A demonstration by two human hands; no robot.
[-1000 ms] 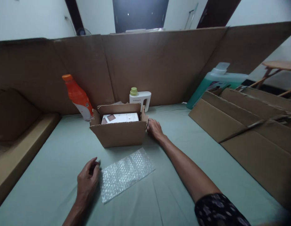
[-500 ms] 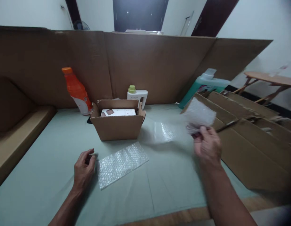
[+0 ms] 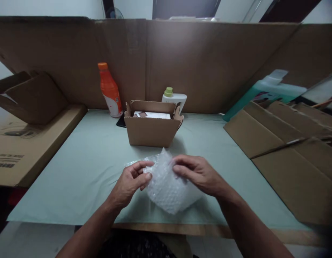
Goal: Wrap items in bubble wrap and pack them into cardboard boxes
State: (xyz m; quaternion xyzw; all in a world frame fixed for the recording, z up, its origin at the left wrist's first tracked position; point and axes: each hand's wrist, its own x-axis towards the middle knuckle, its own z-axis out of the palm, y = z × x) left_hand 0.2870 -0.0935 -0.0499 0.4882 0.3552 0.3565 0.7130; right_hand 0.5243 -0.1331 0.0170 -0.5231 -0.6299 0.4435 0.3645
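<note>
Both of my hands hold a sheet of bubble wrap (image 3: pixel 167 188) just above the green table cover (image 3: pixel 87 165) near its front edge. My left hand (image 3: pixel 130 181) pinches the sheet's left edge between thumb and fingers. My right hand (image 3: pixel 199 173) grips its upper right edge. Behind the hands stands a small open cardboard box (image 3: pixel 152 129) with a white packet (image 3: pixel 152 115) inside.
An orange bottle (image 3: pixel 109 89) and a white bottle with a green cap (image 3: pixel 174 98) stand behind the box, against a tall cardboard wall (image 3: pixel 182 61). A teal jug (image 3: pixel 265 92) and flattened cardboard (image 3: pixel 289 150) lie at the right. A large carton (image 3: pixel 23 139) sits at the left.
My right hand left the box's side, picked up a bubble wrap piece at the right and brought it to the front centre. My left hand now grips bubble wrap too. The view shifted.
</note>
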